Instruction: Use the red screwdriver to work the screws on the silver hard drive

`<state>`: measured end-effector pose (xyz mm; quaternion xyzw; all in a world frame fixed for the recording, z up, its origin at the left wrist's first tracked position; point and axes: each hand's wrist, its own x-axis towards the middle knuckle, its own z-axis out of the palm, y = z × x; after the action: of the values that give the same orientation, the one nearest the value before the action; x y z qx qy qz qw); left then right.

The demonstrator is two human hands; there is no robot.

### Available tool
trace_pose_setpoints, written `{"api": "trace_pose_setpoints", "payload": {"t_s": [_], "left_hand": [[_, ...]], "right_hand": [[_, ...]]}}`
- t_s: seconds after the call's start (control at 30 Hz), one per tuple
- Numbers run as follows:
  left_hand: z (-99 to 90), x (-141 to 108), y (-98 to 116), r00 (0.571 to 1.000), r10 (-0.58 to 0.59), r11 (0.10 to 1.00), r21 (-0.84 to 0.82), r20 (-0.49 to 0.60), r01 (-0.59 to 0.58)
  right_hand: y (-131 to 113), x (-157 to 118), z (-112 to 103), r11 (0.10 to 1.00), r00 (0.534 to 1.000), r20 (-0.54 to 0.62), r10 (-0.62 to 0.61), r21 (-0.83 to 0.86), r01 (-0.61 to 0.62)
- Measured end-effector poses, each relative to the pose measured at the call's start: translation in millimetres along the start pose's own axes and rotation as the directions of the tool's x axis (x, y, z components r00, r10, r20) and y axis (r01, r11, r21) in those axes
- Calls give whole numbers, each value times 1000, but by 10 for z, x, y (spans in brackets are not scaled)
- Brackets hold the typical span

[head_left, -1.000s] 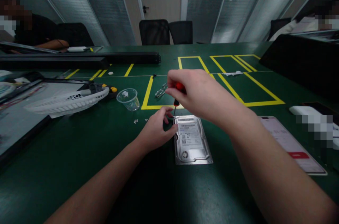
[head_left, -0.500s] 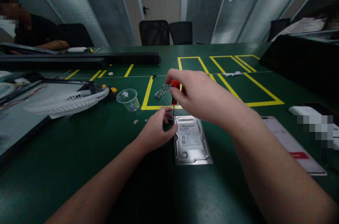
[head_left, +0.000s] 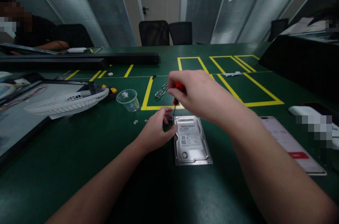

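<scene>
A silver hard drive [head_left: 192, 143] with a white label lies flat on the green table. My right hand [head_left: 190, 88] is closed round the red and black handle of a screwdriver [head_left: 175, 103]. The shaft slants down to the drive's far left corner, where the tip is too small to make out. My left hand [head_left: 157, 128] grips the drive's left side, its thumb on the edge and its fingers curled by that corner. Small screws [head_left: 135, 122] lie in clusters left of this hand, below a clear plastic cup [head_left: 128, 100].
Beyond my hands lies a coiled clear cable [head_left: 161, 91] inside yellow tape lines. A phone [head_left: 293, 146] sits under my right forearm's far side. White plastic parts [head_left: 71, 102] rest on a panel at left. Long black bars [head_left: 127, 58] and a seated person [head_left: 39, 33] are farther back.
The screwdriver handle has tilted to the right and away from upright, with my right hand shifting slightly. My left hand and the hard drive stay in place.
</scene>
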<state>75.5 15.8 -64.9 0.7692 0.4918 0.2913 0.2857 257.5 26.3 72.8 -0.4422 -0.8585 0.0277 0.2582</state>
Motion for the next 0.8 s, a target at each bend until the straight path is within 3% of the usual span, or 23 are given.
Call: {"api": "trace_pose_setpoints", "payload": {"t_s": [0.27,0.47,0.67,0.8], "left_hand": [[-10,3,1,1000,-4,1000,-6,0,4],[9,5,-24,1000,16,1000,-19,2,-16],[-1,0,-35,1000,1,1000,-14,12,-1],[-5,8,-27,1000,-1,1000,-16,12,2]], "right_hand": [[-50,-10,-62,998,995,79,62,10,-63],[-27,-6,-39,1000,999,48,17,-11,-16],[-29,16,-35,996,998,22,66,-57,-65],[-5,1,-18,999,1000,20,14,-32,-13]]}}
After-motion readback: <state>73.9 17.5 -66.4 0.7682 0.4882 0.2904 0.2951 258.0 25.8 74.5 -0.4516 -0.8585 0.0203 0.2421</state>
